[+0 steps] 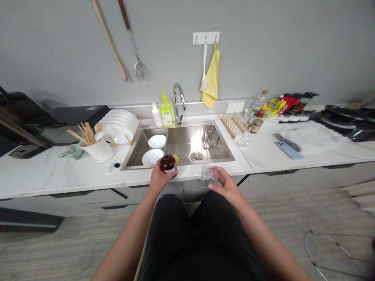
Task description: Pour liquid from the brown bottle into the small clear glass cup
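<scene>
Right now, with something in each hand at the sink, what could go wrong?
1. The clear boxy container sits in the right hand, gripped from one side and seemingly past the counter's front edge; a slip could drop it to the floor.
2. The dark red jar in the left hand is near the sink; dropped, it might hit the nearer white bowl.

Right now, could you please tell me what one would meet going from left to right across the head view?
White utensil holder, dark red container in the left hand, clear container in the right hand, small jar, blue phone.
</scene>
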### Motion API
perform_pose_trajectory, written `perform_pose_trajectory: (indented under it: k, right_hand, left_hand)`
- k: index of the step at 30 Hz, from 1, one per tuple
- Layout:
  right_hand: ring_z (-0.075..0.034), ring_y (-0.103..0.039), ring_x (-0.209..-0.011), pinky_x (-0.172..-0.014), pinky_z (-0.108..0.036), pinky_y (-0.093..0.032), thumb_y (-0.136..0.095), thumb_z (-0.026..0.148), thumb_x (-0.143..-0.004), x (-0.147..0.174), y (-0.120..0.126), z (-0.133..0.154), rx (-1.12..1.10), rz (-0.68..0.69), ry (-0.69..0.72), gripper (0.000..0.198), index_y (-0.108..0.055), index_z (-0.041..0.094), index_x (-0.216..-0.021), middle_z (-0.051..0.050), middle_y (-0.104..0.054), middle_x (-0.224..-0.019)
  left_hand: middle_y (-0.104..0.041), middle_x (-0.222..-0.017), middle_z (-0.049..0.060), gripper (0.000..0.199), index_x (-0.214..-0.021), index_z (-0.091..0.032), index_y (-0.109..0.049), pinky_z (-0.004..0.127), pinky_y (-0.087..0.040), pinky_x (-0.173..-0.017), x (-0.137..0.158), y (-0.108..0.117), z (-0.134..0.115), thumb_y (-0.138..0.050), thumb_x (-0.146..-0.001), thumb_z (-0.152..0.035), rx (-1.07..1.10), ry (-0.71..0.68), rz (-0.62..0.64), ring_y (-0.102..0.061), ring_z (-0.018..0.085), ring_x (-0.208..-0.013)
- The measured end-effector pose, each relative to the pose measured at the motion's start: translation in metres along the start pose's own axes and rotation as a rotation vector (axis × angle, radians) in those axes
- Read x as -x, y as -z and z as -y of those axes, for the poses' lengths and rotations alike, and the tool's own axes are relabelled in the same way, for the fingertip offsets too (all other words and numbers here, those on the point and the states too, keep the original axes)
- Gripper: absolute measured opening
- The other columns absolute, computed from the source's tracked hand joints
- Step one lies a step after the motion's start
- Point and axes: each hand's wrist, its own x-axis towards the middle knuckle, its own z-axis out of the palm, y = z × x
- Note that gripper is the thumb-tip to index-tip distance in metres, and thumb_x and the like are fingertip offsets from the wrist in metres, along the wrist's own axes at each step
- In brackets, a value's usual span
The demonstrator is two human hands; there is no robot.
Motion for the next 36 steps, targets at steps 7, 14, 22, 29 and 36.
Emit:
perform_pose_trajectory:
  k: [7,14,22,29,36]
  right_hand:
    - [-0.038,-0.075,-0.138,-0.129,-0.058,-0.053,-0.109,0.053,-0.070,-0.041,0.012,0.003,0.067,0.041,0.079,0.081,-0.070,0.030,-0.137,-0.013,-0.080,-0.139]
    - [-0.034,-0.076,-0.130,-0.126,-0.053,-0.054,-0.105,0.048,-0.076,-0.144,0.021,0.008,0.224,0.145,0.239,0.073,-0.070,0.029,-0.137,-0.009,-0.078,-0.137]
    - [-0.029,-0.075,-0.116,-0.116,-0.049,-0.057,-0.101,0.041,-0.070,-0.280,0.009,-0.029,0.206,0.174,0.190,0.069,-0.066,0.026,-0.126,-0.007,-0.077,-0.125]
    - [-0.028,-0.075,-0.110,-0.109,-0.047,-0.060,-0.107,0.048,-0.062,-0.328,0.009,-0.088,0.202,0.190,0.084,0.078,-0.070,0.025,-0.126,-0.006,-0.078,-0.119]
    - [-0.031,-0.076,-0.120,-0.117,-0.049,-0.058,-0.105,0.040,-0.068,-0.326,0.009,-0.106,0.279,0.301,0.109,0.070,-0.073,0.025,-0.129,-0.007,-0.080,-0.124]
  left_hand:
    - [-0.082,-0.129,0.013,0.090,-0.136,-0.021,-0.064,0.053,-0.061,-0.112,-0.022,0.012,-0.022,-0.106,-0.062,-0.050,0.079,-0.091,-0.014,-0.079,0.035,-0.119]
    - [-0.082,-0.132,0.011,0.085,-0.141,-0.022,-0.069,0.050,-0.059,-0.114,-0.092,0.023,-0.057,-0.105,-0.068,-0.048,0.048,-0.243,0.119,-0.078,0.034,-0.122]
    - [-0.083,-0.129,0.012,0.086,-0.138,-0.019,-0.069,0.051,-0.061,-0.112,-0.194,-0.027,-0.034,-0.103,-0.060,-0.033,0.041,-0.253,0.103,-0.080,0.033,-0.116]
    - [-0.083,-0.131,0.012,0.086,-0.140,-0.020,-0.069,0.052,-0.062,-0.112,-0.238,-0.067,0.004,-0.102,-0.061,-0.030,0.008,-0.258,0.162,-0.079,0.034,-0.119]
    - [-0.081,-0.139,0.014,0.091,-0.147,-0.019,-0.069,0.051,-0.062,-0.113,-0.250,-0.080,0.035,-0.102,-0.062,-0.033,-0.020,-0.269,0.217,-0.079,0.034,-0.123]
